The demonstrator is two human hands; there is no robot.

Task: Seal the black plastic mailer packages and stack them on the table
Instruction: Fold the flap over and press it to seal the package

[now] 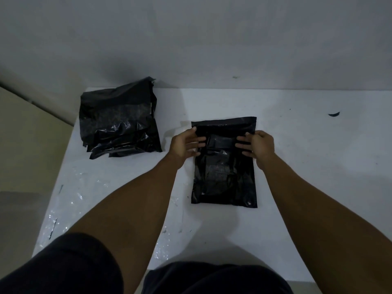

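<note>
Mailer (223, 179) lies flat, left hand (184, 145) and right hand (261, 146) pressing straight fingers (244, 145) onto its top.

The white table (307, 177) carries one black mailer (224, 183) lying flat near its middle and a rumpled stack of black mailers (118, 124) at its far left corner, well apart. Clear plastic scraps (70, 198) lie along its left side, and a small dark scrap (334, 114) lies far right.
</note>
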